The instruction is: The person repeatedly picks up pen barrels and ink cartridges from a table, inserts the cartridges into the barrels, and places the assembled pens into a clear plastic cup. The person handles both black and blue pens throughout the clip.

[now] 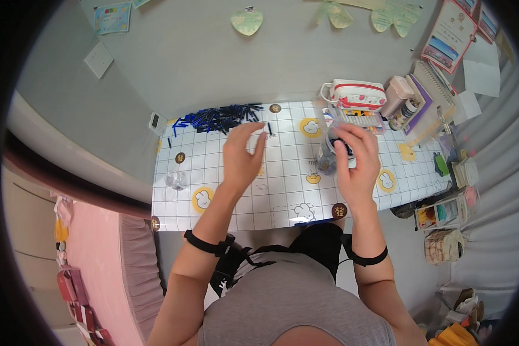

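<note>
Sticks point(218, 119) lying heaped far left; left hand point(241, 157) hovering nearby, thumb and forefinger parted; right hand point(358, 160) overhanging jar point(326, 164), finger grip unclear. Probably loading jar; next move needing careful pinching.

Layout record, left to right

Left hand point(242, 154): above the table point(288, 190). Beyond it, mostly to its left, a pile of short sticks point(216, 118) on the tabletop. Just off its right side, a single stick point(269, 128). Well left of it, a cup point(179, 180); farther out and left, a stray stick point(169, 142).

Right hand point(360, 157): jar point(327, 166) at its left, pieces point(345, 147) inside. Beyond this hand, a pencil case point(357, 95); beyond and right, a bottle point(403, 113), then notebooks point(435, 83) farther right.
</note>
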Motion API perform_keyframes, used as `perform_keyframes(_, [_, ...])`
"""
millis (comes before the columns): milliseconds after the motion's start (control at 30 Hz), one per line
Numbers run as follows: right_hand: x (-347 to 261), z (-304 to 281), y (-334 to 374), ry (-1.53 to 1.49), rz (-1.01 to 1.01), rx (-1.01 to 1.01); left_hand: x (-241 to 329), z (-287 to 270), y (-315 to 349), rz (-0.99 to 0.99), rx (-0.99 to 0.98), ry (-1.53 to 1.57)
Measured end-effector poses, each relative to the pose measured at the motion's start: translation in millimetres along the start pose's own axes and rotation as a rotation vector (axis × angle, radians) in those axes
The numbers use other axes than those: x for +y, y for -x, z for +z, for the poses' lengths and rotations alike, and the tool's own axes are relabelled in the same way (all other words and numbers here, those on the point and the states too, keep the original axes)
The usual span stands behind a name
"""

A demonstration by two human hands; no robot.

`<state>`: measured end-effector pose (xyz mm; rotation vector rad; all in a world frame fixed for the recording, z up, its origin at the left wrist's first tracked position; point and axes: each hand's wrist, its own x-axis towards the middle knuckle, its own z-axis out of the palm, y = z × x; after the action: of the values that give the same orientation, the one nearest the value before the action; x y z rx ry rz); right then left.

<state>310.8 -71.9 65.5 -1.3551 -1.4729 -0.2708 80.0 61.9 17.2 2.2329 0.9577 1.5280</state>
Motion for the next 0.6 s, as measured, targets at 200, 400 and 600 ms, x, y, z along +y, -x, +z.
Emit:
perform_keyframes(200, [-24, 70, 15, -0.085, 0.001, -0.314, -48, -38, 51, -0.347, -0.184, -0.089])
perform_keyframes(400, [13, 159, 10, 0.249, 0.179, -0.782, -43, -24, 73, -0.411, -0.455, -0.348])
perform_keyframes(600, [54, 232, 1, 0.447, 0.247, -0.778, -59, -26, 78, -0.367, -0.519, -0.409])
